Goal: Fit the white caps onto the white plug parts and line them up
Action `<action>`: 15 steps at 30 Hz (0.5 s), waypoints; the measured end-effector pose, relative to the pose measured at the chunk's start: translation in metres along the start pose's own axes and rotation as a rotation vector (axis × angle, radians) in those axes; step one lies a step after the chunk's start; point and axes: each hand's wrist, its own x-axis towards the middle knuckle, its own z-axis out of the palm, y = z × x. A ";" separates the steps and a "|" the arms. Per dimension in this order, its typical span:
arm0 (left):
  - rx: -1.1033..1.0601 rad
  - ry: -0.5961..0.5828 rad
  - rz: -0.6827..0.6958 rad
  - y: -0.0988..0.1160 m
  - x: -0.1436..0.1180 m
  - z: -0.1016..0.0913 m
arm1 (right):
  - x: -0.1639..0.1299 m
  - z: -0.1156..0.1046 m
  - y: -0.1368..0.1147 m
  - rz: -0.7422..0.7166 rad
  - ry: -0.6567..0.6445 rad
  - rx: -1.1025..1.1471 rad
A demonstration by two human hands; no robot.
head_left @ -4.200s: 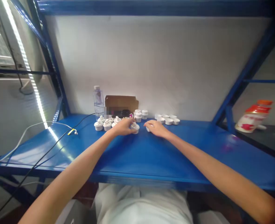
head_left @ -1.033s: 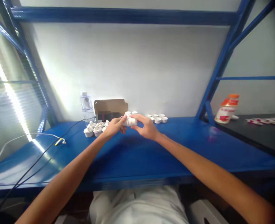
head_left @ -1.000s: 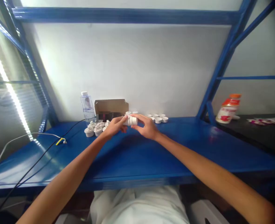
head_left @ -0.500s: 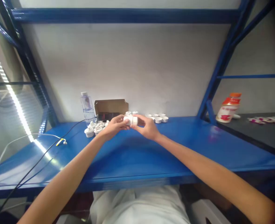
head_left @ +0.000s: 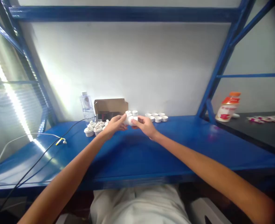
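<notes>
Above the blue table [head_left: 137,146], both hands hold a small white cylindrical plastic piece [head_left: 133,120]; its exact kind is too small to make out. My left hand [head_left: 116,125] grips its left side, with the thumb along the top. From the right, my right hand [head_left: 146,127] pinches the other end between thumb and fingers. Left of my left hand stands a group of white round parts with knobbed tops [head_left: 89,131]. A few white round capped pieces [head_left: 135,113] sit just behind the held one. Several white open cups [head_left: 158,119] stand behind my right hand.
At the back left are a clear water bottle [head_left: 87,107] and an open brown cardboard box [head_left: 110,105]. Black [head_left: 38,161] and white [head_left: 9,142] cables cross the table's left side. A bottle with an orange cap [head_left: 228,107] stands on the dark surface at right.
The white piece has tilted in my hands, and my right fingers have shifted around its end. My left thumb has moved up along it. The wall looks brighter.
</notes>
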 end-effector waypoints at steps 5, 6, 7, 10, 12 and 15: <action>0.065 -0.106 0.156 0.003 -0.002 -0.007 | 0.002 -0.001 0.007 0.062 0.011 0.010; 0.084 -0.090 0.145 0.003 -0.003 -0.007 | 0.002 -0.001 0.008 0.065 0.006 0.004; 0.105 -0.078 0.104 0.003 -0.002 -0.006 | 0.001 -0.002 0.009 0.062 -0.003 -0.009; 0.157 -0.096 -0.016 -0.002 -0.001 -0.003 | 0.001 -0.001 0.010 0.062 -0.023 -0.052; 0.184 -0.130 0.042 -0.006 0.001 -0.002 | 0.002 -0.001 0.012 0.095 -0.021 -0.055; 0.323 -0.092 0.206 -0.013 0.005 -0.003 | 0.006 -0.003 0.017 0.174 0.000 -0.046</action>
